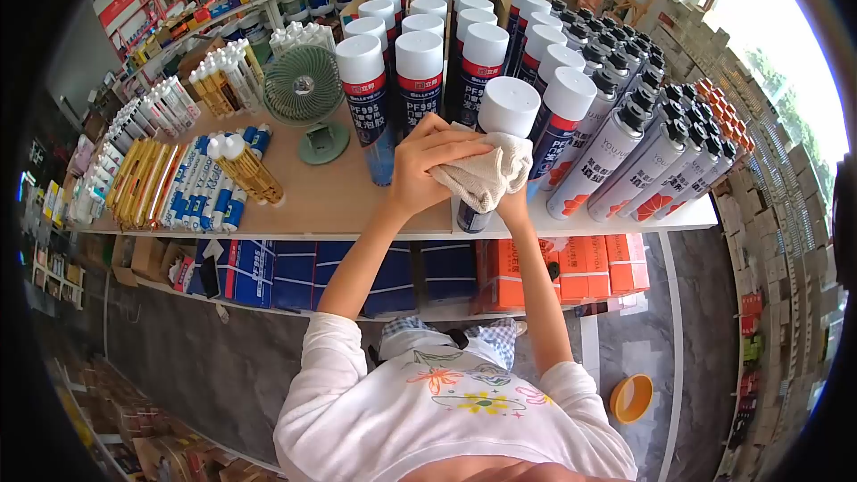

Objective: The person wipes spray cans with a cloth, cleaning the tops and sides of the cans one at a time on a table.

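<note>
A beige cloth (482, 177) is bunched against the side of a white-capped spray foam can (510, 107) near the table's front edge. My left hand (421, 163) is closed on the cloth, with its fingers laid across it. My right hand (513, 205) is at the can's right side below the cap, wrapped round the can; the cloth hides most of its fingers. Rows of matching dark blue foam cans (420, 80) with white caps stand right behind. To the right are grey cans (609, 138) with black tops.
A green desk fan (303, 94) stands left of the cans. Sealant tubes (147, 174) and gold cartridges (245, 170) cover the table's left side. Blue boxes (299, 272) and orange boxes (567, 272) sit on the shelf below. A yellow-orange tub (631, 399) is on the floor.
</note>
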Motion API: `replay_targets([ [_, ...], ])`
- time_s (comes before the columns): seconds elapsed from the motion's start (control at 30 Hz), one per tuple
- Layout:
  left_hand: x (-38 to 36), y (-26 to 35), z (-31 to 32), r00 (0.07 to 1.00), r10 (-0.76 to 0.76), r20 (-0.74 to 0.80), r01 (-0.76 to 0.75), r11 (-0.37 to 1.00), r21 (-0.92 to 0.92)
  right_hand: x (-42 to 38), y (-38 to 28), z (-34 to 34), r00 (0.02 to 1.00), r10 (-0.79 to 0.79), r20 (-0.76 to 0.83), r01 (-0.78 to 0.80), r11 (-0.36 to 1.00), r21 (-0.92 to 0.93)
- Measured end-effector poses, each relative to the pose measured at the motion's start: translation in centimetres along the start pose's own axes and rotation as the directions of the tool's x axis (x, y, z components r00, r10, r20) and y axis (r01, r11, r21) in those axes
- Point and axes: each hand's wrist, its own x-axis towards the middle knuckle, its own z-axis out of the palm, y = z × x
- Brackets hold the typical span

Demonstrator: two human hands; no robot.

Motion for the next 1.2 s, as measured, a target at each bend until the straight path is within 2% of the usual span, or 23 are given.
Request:
replay_targets([
  [0.1,-1.5,-0.1,0.5,0.997,-0.082,-0.005,0.082,0.996,-0.038,0.0,-0.1,-0.2,1.000,0.027,0.009,-0.028,1.000,0.015],
  [0.17,-2.0,-0.1,0.3,0.997,-0.080,0.015,0.080,0.996,-0.043,-0.2,-0.4,-0.4,0.998,-0.055,0.009,0.055,0.998,-0.027],
  [0.27,-0.8,0.2,-0.6,0.996,-0.034,0.077,0.034,0.999,-0.006,-0.1,-0.3,-0.1,1.000,-0.026,-0.003,0.026,1.000,-0.009],
  [0.33,1.1,0.8,-1.2,0.996,0.083,-0.034,-0.079,0.991,0.105,0.3,-0.8,0.3,0.999,-0.009,-0.047,0.011,0.999,0.051],
  [0.43,1.5,0.4,-1.0,0.996,0.080,-0.024,-0.077,0.989,0.123,0.3,-1.3,0.1,0.999,0.009,-0.039,-0.007,0.998,0.057],
  [0.47,0.6,0.0,-0.6,0.999,0.042,-0.011,-0.041,0.996,0.083,0.2,-0.8,0.0,0.998,0.054,-0.019,-0.053,0.996,0.065],
  [0.6,-1.8,-0.7,-0.8,0.998,-0.035,0.047,0.033,0.999,0.034,0.1,-1.1,-0.1,0.999,-0.005,-0.043,0.008,0.996,0.084],
  [0.67,-1.6,-0.8,-1.7,0.979,-0.061,0.197,0.068,0.997,-0.030,0.3,-1.1,-0.3,1.000,0.011,-0.023,-0.009,0.996,0.090],
  [0.7,-1.0,-0.5,-1.9,0.980,-0.069,0.186,0.075,0.997,-0.027,0.4,-1.1,-0.4,1.000,0.023,-0.003,-0.023,0.995,0.096],
  [0.73,0.0,-0.3,-2.1,0.987,-0.016,0.159,0.018,1.000,-0.014,0.4,-1.1,-0.3,1.000,0.027,0.001,-0.027,0.997,0.074],
  [0.8,1.9,0.0,-2.3,0.995,0.071,0.067,-0.075,0.996,0.053,0.4,-0.6,-0.2,1.000,0.017,0.016,-0.019,0.988,0.154],
  [0.9,1.5,-0.8,-1.2,1.000,0.021,-0.003,-0.021,1.000,0.010,0.1,0.9,-0.3,0.999,0.037,0.024,-0.041,0.981,0.191],
  [0.97,-1.0,-1.5,-0.1,0.993,-0.107,0.039,0.110,0.990,-0.083,0.3,1.6,-1.0,0.999,0.045,0.012,-0.046,0.980,0.191],
  [1.03,-3.2,-2.4,0.6,0.986,-0.137,0.094,0.146,0.985,-0.097,0.6,1.5,-1.6,0.998,0.056,0.030,-0.059,0.992,0.113],
  [1.07,-2.8,-2.1,0.3,0.986,-0.135,0.097,0.144,0.985,-0.096,0.7,0.7,-1.7,0.990,0.120,0.070,-0.128,0.984,0.123],
  [1.17,-1.6,-1.1,-0.7,0.991,-0.116,0.070,0.121,0.989,-0.083,0.9,0.1,-1.7,0.980,0.128,0.151,-0.150,0.978,0.144],
  [1.2,-0.8,-0.7,-0.9,0.997,-0.074,0.005,0.074,0.997,-0.038,0.8,0.2,-1.5,0.987,0.075,0.141,-0.100,0.979,0.177],
])
